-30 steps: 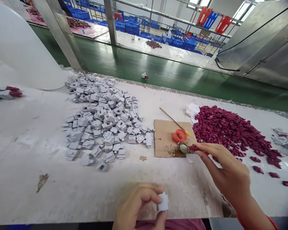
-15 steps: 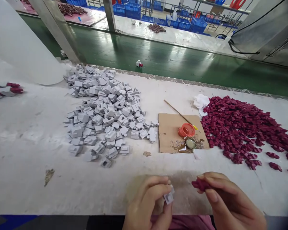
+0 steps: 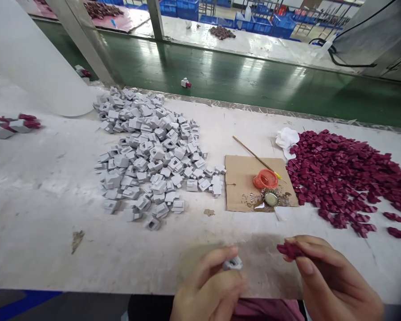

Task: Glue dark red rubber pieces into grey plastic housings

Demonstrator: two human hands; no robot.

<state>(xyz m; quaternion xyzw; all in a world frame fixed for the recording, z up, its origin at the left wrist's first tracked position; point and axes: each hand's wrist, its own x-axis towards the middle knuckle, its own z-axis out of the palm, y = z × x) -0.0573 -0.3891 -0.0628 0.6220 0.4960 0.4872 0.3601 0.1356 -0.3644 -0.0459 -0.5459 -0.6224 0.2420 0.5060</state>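
Brought red piece from cap toward tabletop's near edge, pinched in right hand; gripping grey piece in left hand, unjoined.

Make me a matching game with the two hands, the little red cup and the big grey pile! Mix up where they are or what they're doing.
1. left hand
2. red cup
3. right hand
4. grey pile

A. on the cardboard
B. heaped left of the cardboard
C. pinching a dark red piece
D. pinching a grey piece

Pairs: 1-D, 2-A, 3-C, 4-B
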